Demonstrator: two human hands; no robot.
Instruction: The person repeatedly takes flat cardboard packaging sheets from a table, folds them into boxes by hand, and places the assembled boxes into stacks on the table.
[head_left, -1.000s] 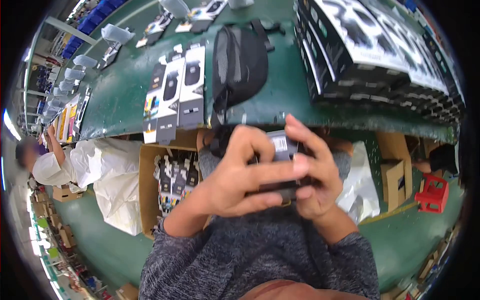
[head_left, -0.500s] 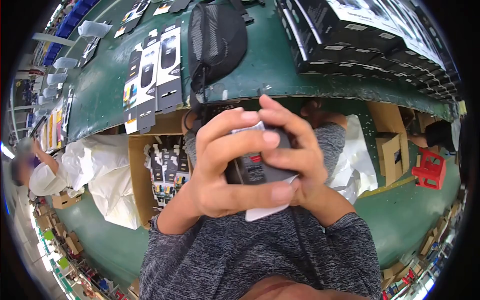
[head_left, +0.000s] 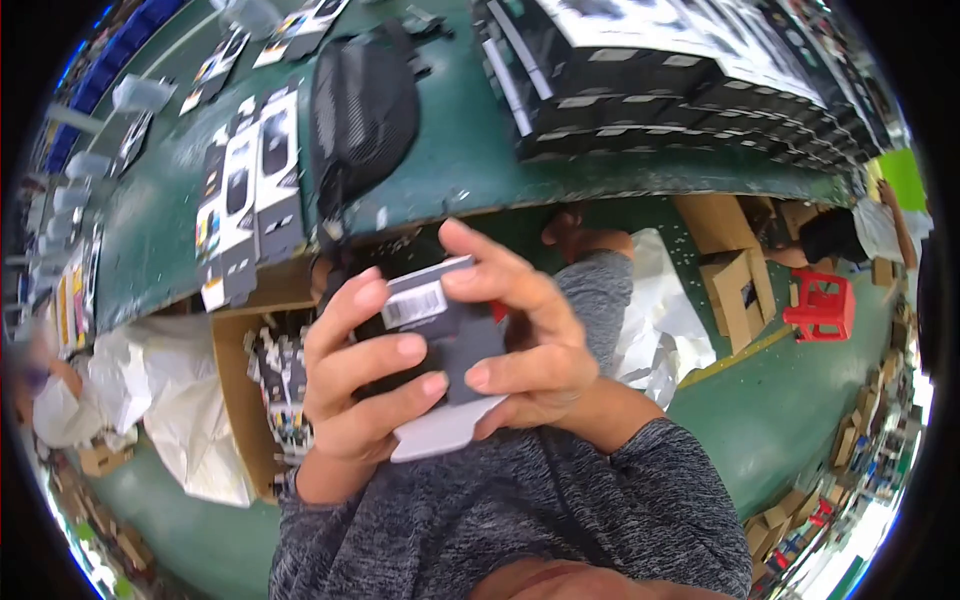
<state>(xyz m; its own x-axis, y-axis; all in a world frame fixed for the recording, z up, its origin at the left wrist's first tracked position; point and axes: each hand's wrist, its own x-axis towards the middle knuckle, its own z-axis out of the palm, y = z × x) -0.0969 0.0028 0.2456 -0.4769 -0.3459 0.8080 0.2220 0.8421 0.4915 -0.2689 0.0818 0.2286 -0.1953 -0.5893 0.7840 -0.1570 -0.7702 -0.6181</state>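
Observation:
Between my two hands is a small dark carton [head_left: 462, 338] with a white barcode label on the side facing up. A pale flap [head_left: 440, 432] sticks out from its end nearest my body. My left hand [head_left: 365, 385] grips the left side, its fingertips pressed on the dark face. From the right, my right hand [head_left: 535, 345] closes around the other side, fingers near the label and the flap. A bit of red shows beside the right fingers. The carton's underside is hidden. Both hands are in front of the green bench's [head_left: 440, 190] edge, above my lap.
Flat printed cartons [head_left: 238, 190] and a black mesh bag [head_left: 365, 115] lie on the bench, left of stacked dark boxes [head_left: 640, 80]. Below are a cardboard box [head_left: 238, 400] holding cartons, white sheeting [head_left: 655, 310] and a red stool [head_left: 822, 305]. Other people are at both sides.
The carton has turned so its barcode label and dark face show more plainly. My fingers have shifted on it. The whole view has swung, so the surroundings sit further left.

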